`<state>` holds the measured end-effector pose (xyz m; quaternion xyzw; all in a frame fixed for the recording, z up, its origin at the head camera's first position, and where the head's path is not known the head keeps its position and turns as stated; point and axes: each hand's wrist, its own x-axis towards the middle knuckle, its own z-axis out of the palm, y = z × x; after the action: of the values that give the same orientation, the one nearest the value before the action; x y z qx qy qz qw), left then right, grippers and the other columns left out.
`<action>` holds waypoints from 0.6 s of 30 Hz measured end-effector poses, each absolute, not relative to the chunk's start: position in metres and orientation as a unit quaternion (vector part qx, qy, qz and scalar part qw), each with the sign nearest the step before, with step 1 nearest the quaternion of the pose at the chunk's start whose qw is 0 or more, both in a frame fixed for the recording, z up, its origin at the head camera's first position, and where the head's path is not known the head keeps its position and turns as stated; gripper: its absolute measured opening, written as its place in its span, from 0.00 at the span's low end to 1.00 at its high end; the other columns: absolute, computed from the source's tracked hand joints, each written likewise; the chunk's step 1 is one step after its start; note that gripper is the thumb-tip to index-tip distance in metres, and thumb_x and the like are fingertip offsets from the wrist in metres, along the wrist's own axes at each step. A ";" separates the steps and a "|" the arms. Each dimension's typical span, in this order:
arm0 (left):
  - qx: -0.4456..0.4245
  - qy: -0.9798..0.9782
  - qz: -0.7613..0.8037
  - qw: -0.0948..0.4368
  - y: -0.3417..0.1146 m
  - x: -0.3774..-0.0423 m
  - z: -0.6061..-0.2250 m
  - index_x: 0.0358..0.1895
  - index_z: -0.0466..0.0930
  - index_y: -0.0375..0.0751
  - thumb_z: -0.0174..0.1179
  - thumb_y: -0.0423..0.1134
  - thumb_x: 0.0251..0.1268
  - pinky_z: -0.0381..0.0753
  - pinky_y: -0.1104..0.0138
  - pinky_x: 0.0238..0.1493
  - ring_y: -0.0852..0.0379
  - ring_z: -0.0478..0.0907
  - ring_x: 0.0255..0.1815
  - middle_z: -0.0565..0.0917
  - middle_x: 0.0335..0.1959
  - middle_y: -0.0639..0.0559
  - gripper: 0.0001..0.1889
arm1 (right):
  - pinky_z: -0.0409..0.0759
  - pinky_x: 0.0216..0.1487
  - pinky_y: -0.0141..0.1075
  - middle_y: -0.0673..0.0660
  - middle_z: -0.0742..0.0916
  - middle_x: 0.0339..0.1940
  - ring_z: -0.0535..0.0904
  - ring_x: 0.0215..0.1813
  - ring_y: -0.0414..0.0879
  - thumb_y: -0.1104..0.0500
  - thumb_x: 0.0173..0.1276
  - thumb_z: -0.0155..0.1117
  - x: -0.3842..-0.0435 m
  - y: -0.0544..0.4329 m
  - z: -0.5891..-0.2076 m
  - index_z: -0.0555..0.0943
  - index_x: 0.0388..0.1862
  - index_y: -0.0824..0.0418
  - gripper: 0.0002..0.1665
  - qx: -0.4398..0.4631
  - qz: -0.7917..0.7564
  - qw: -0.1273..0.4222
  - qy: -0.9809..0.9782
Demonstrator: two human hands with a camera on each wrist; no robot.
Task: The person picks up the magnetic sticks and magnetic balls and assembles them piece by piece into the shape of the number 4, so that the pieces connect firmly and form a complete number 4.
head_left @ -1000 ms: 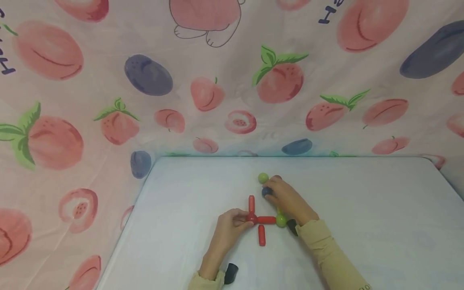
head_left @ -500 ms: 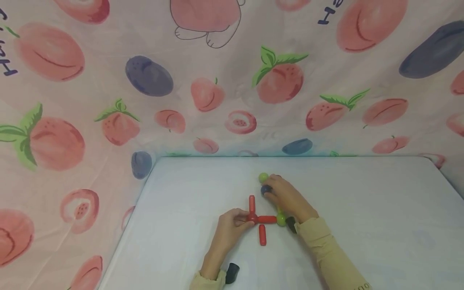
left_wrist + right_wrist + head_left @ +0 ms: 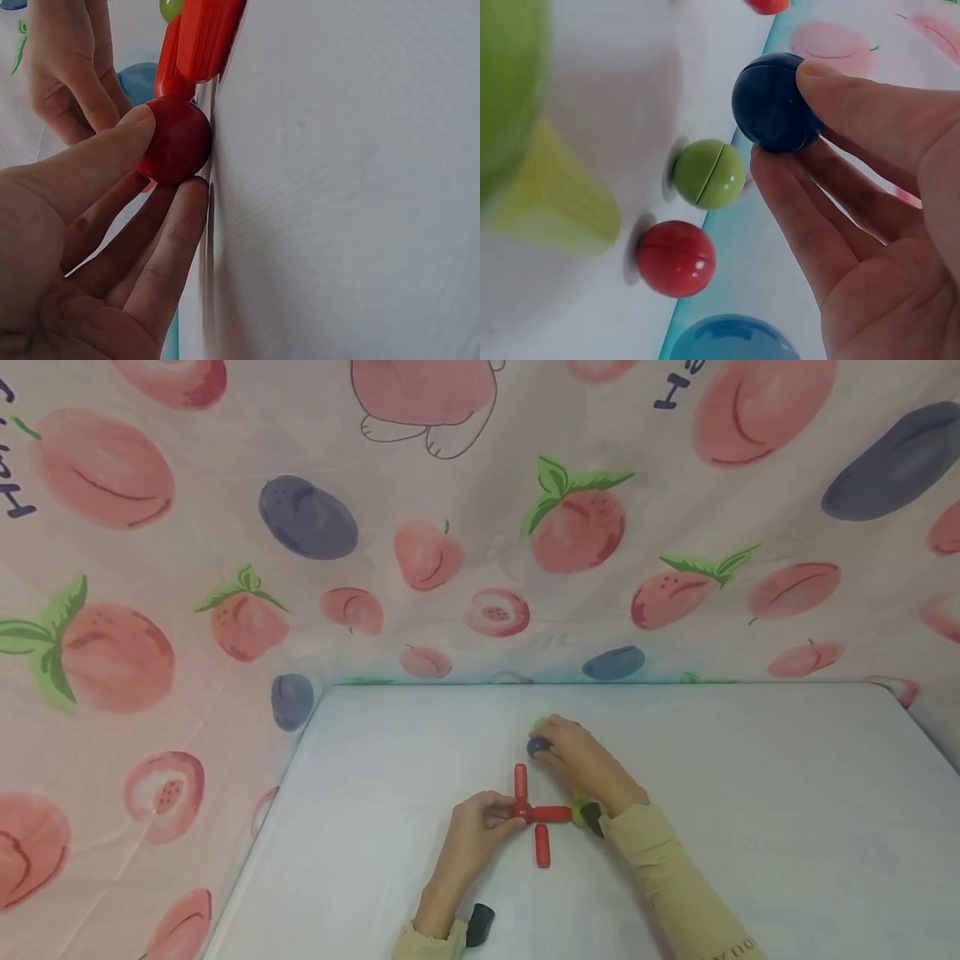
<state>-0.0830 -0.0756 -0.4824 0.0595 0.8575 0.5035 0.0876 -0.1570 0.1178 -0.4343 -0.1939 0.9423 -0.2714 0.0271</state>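
My left hand (image 3: 471, 837) pinches a red ball (image 3: 178, 141) between thumb and fingers, low over the table. One red rod (image 3: 521, 782) points away from that ball, and a second red rod (image 3: 552, 814) runs right from it to a green ball (image 3: 577, 813). A third red rod (image 3: 543, 847) lies separately, nearer the front. Between thumb and fingertips, my right hand (image 3: 588, 768) holds a dark blue ball (image 3: 772, 103) raised off the table. Beyond it, the right wrist view shows a loose green ball (image 3: 709, 174) beside another red ball (image 3: 676, 259).
A yellow-green rod (image 3: 562, 195) adjoins the green ball in the right wrist view's foreground. Everything lies on a white table (image 3: 787, 793), with a fruit-print cloth (image 3: 480, 527) hanging behind its far edge. Dark wrist-camera pieces (image 3: 480, 925) sit at both cuffs.
My right hand has shifted left and slightly away with the blue ball, covering more of the loose green ball in the head view. My left hand stays on the red ball.
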 end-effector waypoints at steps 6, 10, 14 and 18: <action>0.061 0.857 0.504 0.087 -0.076 -0.083 -0.484 0.45 0.82 0.47 0.69 0.45 0.51 0.82 0.74 0.41 0.67 0.84 0.35 0.86 0.35 0.57 0.16 | 0.77 0.59 0.42 0.52 0.82 0.47 0.78 0.52 0.45 0.59 0.62 0.67 -0.158 0.111 -0.433 0.80 0.52 0.58 0.19 -0.197 -0.274 0.030 0.941; 0.059 0.855 0.507 0.090 -0.076 -0.083 -0.483 0.45 0.82 0.47 0.69 0.45 0.52 0.82 0.75 0.41 0.66 0.84 0.35 0.86 0.35 0.57 0.16 | 0.77 0.59 0.42 0.51 0.82 0.46 0.79 0.52 0.45 0.58 0.62 0.66 -0.159 0.108 -0.433 0.80 0.52 0.58 0.18 -0.198 -0.274 0.029 0.941; 0.057 0.857 0.505 0.091 -0.076 -0.083 -0.483 0.45 0.82 0.47 0.69 0.45 0.52 0.82 0.74 0.40 0.66 0.84 0.35 0.86 0.35 0.57 0.16 | 0.77 0.58 0.41 0.52 0.82 0.45 0.79 0.52 0.45 0.58 0.63 0.65 -0.161 0.106 -0.434 0.80 0.51 0.59 0.17 -0.207 -0.275 0.023 0.939; 0.056 0.859 0.500 0.090 -0.076 -0.083 -0.482 0.45 0.82 0.47 0.68 0.46 0.52 0.82 0.74 0.41 0.67 0.84 0.35 0.86 0.35 0.57 0.16 | 0.78 0.57 0.41 0.52 0.83 0.45 0.79 0.51 0.45 0.59 0.63 0.65 -0.161 0.103 -0.435 0.80 0.51 0.60 0.17 -0.217 -0.282 0.018 0.934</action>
<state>-0.0833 -0.0760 -0.4824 0.0561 0.8594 0.5000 0.0903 -0.1606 0.1033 -0.4350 -0.2175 0.9344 -0.2816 0.0176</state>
